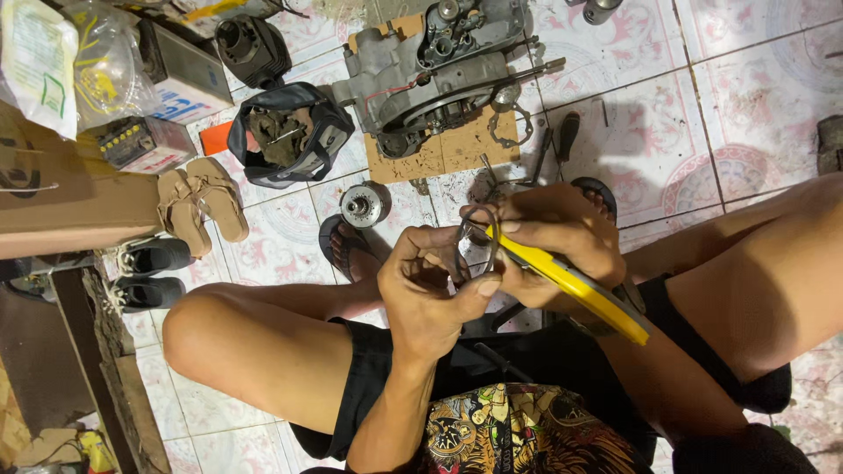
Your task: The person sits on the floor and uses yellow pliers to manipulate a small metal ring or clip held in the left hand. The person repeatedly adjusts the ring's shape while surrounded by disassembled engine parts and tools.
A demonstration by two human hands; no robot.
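Note:
I sit on a tiled floor with knees apart. My left hand (pixel 428 285) pinches a thin grey gasket-like ring (pixel 475 233) between thumb and fingers. My right hand (pixel 555 235) grips a yellow-handled cutter (pixel 580 288) whose blade end meets the ring near my fingertips. Both hands touch each other above my lap. Beyond them, an engine crankcase (pixel 436 72) lies on a piece of cardboard (pixel 457 149).
An open black bag (pixel 290 132) of parts, a round metal part (pixel 363 204), a dark cylinder (pixel 253 48), tan sandals (pixel 202 204), black shoes (pixel 151 268), boxes (pixel 53 206) and plastic bags (pixel 70 61) crowd the left. A loose gasket (pixel 514 125) and screwdrivers (pixel 562 140) lie by the cardboard.

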